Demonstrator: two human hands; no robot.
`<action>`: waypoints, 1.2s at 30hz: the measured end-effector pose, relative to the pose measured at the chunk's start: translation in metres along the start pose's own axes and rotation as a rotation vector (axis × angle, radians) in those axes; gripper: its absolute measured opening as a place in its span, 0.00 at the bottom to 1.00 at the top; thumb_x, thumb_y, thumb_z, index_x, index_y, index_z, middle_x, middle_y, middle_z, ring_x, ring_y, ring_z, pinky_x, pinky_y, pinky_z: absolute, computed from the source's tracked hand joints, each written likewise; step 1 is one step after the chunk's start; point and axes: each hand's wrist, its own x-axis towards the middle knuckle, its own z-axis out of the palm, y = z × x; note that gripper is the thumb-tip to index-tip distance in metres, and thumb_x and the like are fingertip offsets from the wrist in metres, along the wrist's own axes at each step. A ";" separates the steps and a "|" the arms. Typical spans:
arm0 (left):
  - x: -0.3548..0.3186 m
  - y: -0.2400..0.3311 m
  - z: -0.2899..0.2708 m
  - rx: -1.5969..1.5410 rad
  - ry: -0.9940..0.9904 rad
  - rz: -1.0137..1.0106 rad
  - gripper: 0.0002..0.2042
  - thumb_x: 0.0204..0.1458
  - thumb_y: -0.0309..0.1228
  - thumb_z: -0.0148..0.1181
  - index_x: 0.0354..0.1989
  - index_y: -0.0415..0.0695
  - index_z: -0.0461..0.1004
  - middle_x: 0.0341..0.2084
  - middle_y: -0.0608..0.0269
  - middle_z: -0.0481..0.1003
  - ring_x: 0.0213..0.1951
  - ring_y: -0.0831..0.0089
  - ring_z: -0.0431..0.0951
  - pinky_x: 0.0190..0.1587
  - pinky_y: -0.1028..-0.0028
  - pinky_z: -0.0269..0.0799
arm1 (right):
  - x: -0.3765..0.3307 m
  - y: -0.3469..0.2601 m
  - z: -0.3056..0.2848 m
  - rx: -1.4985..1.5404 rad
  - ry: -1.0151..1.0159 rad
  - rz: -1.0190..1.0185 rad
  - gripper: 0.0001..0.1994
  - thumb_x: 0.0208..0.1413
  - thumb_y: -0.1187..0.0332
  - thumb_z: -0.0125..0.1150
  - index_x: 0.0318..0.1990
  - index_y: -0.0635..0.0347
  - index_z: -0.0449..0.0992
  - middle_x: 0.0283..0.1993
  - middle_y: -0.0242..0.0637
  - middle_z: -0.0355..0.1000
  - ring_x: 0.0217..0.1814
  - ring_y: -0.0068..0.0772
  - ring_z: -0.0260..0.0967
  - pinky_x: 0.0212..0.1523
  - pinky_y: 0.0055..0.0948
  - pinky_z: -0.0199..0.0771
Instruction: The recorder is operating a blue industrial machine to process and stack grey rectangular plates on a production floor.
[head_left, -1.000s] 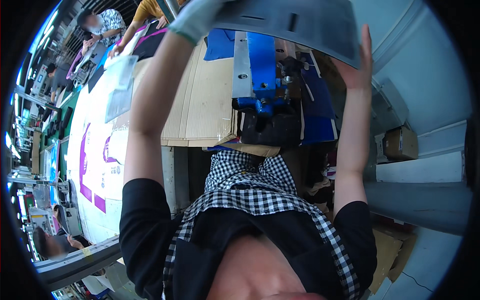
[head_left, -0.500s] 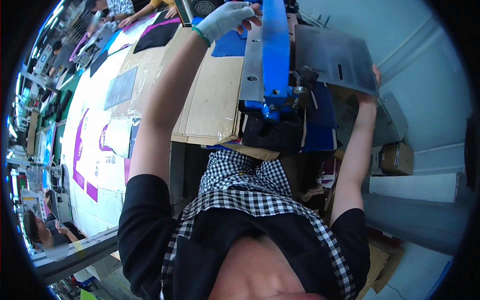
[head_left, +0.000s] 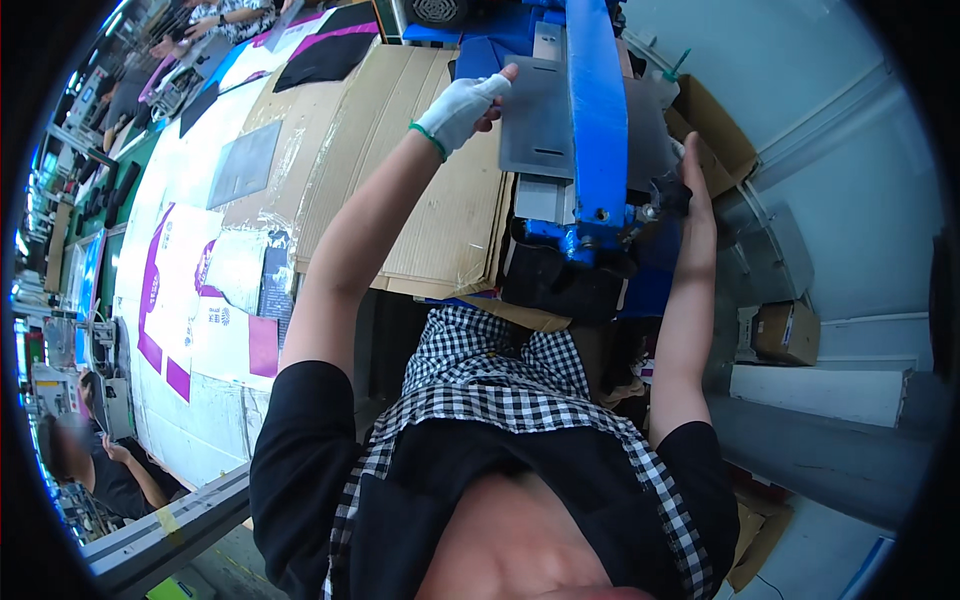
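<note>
A grey translucent plastic sheet (head_left: 537,110) with slots lies across the machine bed, beneath a long blue machine arm (head_left: 598,110). My left hand (head_left: 465,113), in a white fingerless glove with a green cuff, is closed on the sheet's left edge, thumb uppermost. On the other side of the arm, my right hand (head_left: 690,170) is at the sheet's right edge, its fingers pointing away from me; its thumb side is partly hidden. The metal machine bed (head_left: 543,198) shows below the sheet's near edge.
A cardboard-covered table (head_left: 420,220) adjoins the machine on the left. Another grey sheet (head_left: 245,163) and printed white sheets lie farther left. An open cardboard box (head_left: 715,125) and a green-tipped bottle (head_left: 676,70) stand to the right. Other people work at far left.
The sheet has moved left from the right side of the machine to under the blue arm. My left hand has come nearer and taken its left edge; my right hand has shifted left with it.
</note>
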 end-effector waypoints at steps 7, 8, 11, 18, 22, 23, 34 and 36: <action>-0.003 -0.003 -0.063 -0.091 0.137 0.095 0.26 0.48 0.47 0.57 0.44 0.34 0.69 0.40 0.45 0.71 0.39 0.60 0.73 0.42 0.72 0.66 | 0.029 0.006 -0.004 0.133 0.134 -0.071 0.24 0.54 0.48 0.50 0.46 0.60 0.69 0.38 0.31 0.70 0.30 0.12 0.61 0.26 0.12 0.55; -0.007 -0.003 -0.068 -0.102 0.156 0.111 0.26 0.47 0.47 0.57 0.45 0.33 0.69 0.41 0.45 0.71 0.40 0.58 0.73 0.44 0.71 0.66 | 0.029 0.004 0.000 0.102 0.170 -0.082 0.24 0.54 0.48 0.50 0.46 0.60 0.69 0.38 0.30 0.70 0.30 0.11 0.61 0.25 0.11 0.53; -0.010 0.000 -0.094 -0.134 0.208 0.163 0.27 0.47 0.45 0.59 0.47 0.32 0.68 0.43 0.43 0.69 0.44 0.55 0.72 0.48 0.67 0.64 | 0.031 -0.001 -0.008 0.108 0.187 -0.117 0.23 0.54 0.49 0.51 0.46 0.61 0.69 0.38 0.31 0.70 0.29 0.11 0.60 0.24 0.10 0.52; -0.063 0.055 -0.116 -0.242 0.408 0.327 0.25 0.49 0.44 0.57 0.47 0.34 0.69 0.42 0.43 0.71 0.44 0.60 0.73 0.51 0.66 0.65 | 0.021 -0.029 -0.013 0.179 -0.115 -0.190 0.20 0.54 0.54 0.52 0.46 0.60 0.69 0.39 0.32 0.71 0.32 0.16 0.63 0.28 0.17 0.62; -0.040 0.096 -0.067 -0.312 0.399 0.337 0.17 0.55 0.43 0.49 0.39 0.41 0.75 0.37 0.60 0.75 0.36 0.72 0.75 0.41 0.80 0.68 | 0.002 -0.072 0.029 0.475 -0.508 -0.119 0.19 0.55 0.55 0.51 0.47 0.59 0.69 0.41 0.34 0.71 0.37 0.22 0.66 0.34 0.24 0.67; -0.003 0.087 -0.078 -0.367 0.262 0.262 0.21 0.54 0.45 0.50 0.42 0.38 0.72 0.37 0.54 0.74 0.37 0.68 0.75 0.42 0.76 0.69 | -0.002 -0.082 0.041 0.629 -0.674 -0.075 0.19 0.55 0.55 0.51 0.48 0.58 0.68 0.42 0.34 0.71 0.39 0.25 0.67 0.36 0.26 0.68; 0.093 0.088 -0.033 -0.083 -0.444 0.393 0.17 0.56 0.41 0.46 0.42 0.39 0.72 0.31 0.61 0.75 0.31 0.76 0.72 0.36 0.78 0.67 | 0.011 -0.086 -0.061 0.690 -0.032 -0.393 0.17 0.58 0.58 0.40 0.44 0.59 0.70 0.43 0.35 0.72 0.43 0.28 0.69 0.46 0.30 0.65; 0.091 0.091 -0.026 -0.259 -0.652 0.250 0.17 0.56 0.41 0.46 0.41 0.39 0.72 0.30 0.61 0.75 0.31 0.76 0.72 0.36 0.77 0.67 | 0.027 -0.051 -0.113 0.623 -0.282 -0.442 0.16 0.58 0.60 0.40 0.46 0.56 0.69 0.41 0.33 0.71 0.44 0.26 0.67 0.48 0.29 0.63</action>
